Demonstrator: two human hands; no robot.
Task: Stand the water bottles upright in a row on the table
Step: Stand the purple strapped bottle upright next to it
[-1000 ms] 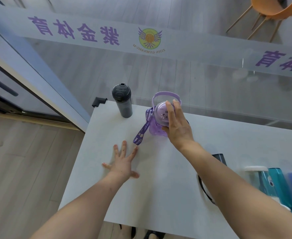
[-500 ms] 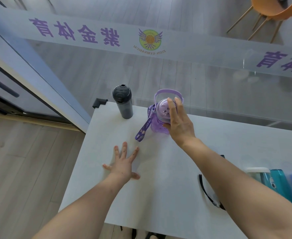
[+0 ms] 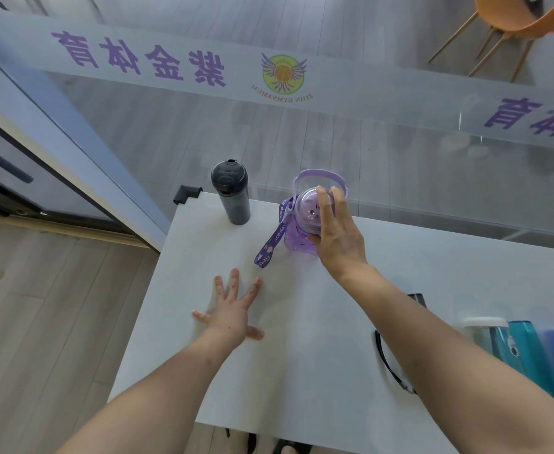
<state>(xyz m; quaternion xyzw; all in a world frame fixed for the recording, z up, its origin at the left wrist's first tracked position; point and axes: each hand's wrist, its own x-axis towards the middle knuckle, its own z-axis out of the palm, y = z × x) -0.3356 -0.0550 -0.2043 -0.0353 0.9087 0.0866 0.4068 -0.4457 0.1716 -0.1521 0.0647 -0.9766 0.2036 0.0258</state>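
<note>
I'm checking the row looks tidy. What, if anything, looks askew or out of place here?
The purple bottle's strap trails loose across the table toward the left hand. At the right edge, teal bottles look tilted or lying down, though they're blurred.

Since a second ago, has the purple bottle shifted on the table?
No. The purple bottle sits the same way right of the black bottle.

gym: glass wall logo (image 3: 283,74) says gymnasium
</note>
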